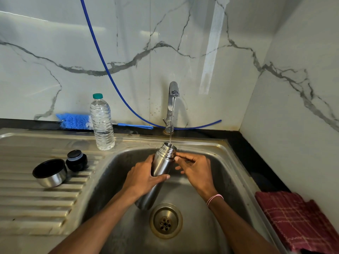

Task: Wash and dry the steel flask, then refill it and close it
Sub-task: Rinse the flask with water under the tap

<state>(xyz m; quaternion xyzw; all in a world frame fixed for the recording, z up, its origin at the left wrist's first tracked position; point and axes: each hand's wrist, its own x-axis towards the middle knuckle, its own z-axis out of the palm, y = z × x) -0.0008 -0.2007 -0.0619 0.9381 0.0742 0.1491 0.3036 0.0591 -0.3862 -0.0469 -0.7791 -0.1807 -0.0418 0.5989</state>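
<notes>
Flask gripped in left hand, right hand touching its neck.

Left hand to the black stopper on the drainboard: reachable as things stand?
Probably not at once. The left hand grips the steel flask under the running tap; it would need to let go first. The path to the black stopper across the drainboard looks free.

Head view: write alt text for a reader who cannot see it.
Over a steel sink, the left hand grips an open steel flask, tilted under a stream from the tap, while the right hand touches its neck. Its cup and black stopper sit on the drainboard; a red cloth lies right of the sink.
</notes>
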